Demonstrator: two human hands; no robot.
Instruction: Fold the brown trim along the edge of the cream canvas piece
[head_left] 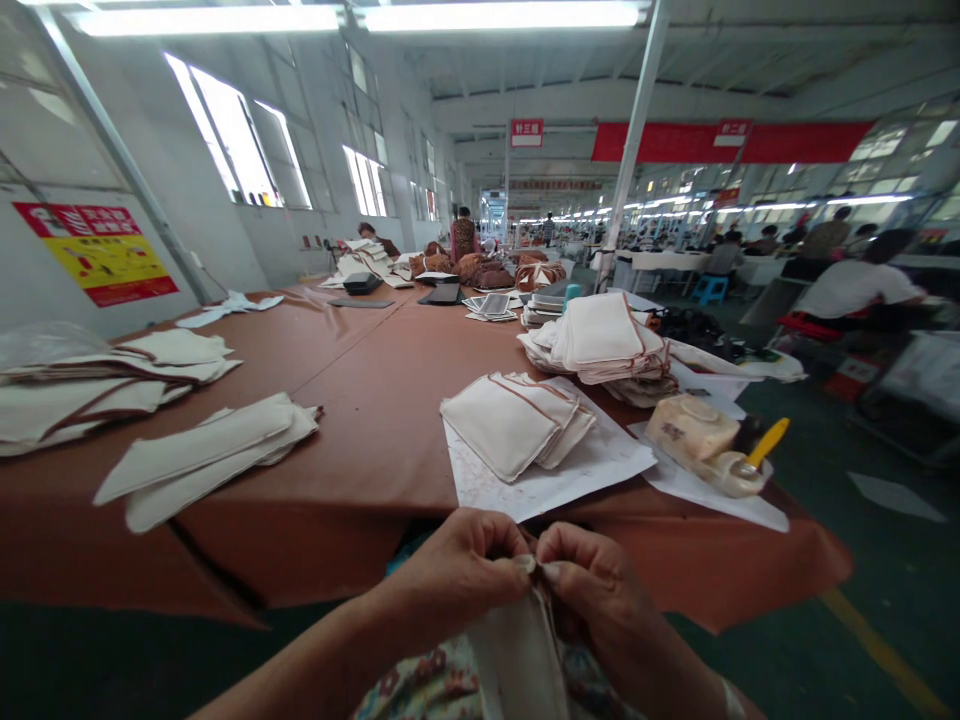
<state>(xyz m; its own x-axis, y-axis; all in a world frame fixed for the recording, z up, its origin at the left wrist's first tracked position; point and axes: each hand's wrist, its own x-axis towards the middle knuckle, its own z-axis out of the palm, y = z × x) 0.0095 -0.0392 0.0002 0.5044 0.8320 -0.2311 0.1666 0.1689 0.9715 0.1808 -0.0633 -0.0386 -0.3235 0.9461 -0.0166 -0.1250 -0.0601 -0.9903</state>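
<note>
Just off the table's front edge, my left hand (480,555) pinches the upper end of a cream fabric piece with brown edging (517,655). My right hand (596,580) pinches the same end from the other side, thumbs and fingertips nearly meeting. The piece hangs down over my lap; the exact spot under the fingertips is hidden. Ahead of my hands, a stack of similar cream pieces (502,425) rests on a white paper sheet (480,490). To its right stands a cut plastic container (694,440) with a yellow-handled brush (769,440) in it.
The table (360,440) has a brown cover draping over its front edge. More cream pieces lie at left (217,450), with a larger pile (607,335) at right. Brown bundles (480,270) sit farther back. A metal post (634,140) rises behind. Other people sit at workstations right.
</note>
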